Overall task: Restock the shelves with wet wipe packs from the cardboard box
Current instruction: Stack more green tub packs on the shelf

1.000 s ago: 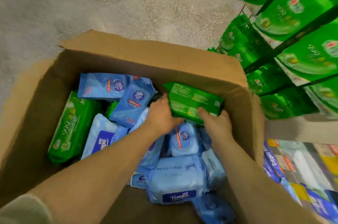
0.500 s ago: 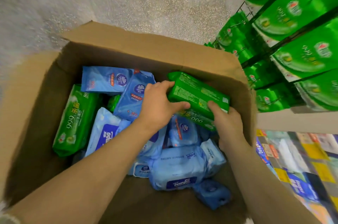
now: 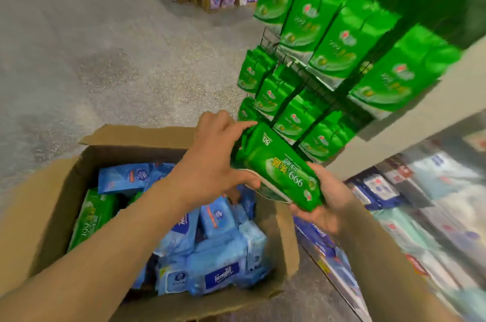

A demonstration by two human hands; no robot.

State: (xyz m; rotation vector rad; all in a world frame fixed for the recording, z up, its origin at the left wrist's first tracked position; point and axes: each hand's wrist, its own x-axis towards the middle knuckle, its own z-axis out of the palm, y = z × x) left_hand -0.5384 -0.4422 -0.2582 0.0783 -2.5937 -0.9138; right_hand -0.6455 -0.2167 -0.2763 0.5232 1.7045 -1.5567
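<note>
**Restock: one green pack in transit, box mostly full**

Evidently early to mid task. The cardboard box (image 3: 285,240) on the floor holds many packs yet: a heap of blue wet wipe packs (image 3: 210,250) and at least one green pack (image 3: 90,216) lying along its left wall. The wire rack (image 3: 302,77) at right looks well stocked with matching green packs (image 3: 334,40); free slots cannot be made out through the blur.

Item in hand: a green wet wipe pack (image 3: 278,171), clear of the box, above its far right corner and just beside the lowest rack row, tilted with one end toward the rack.

Left hand (image 3: 213,164): grips the pack's near edge, thumb underneath, index finger stretched along the top end. Right hand (image 3: 326,203): palm up, fingers curled round the pack's lower end, supporting it.

Remaining, by judgement: seat this pack, then the rest of the box.
</note>
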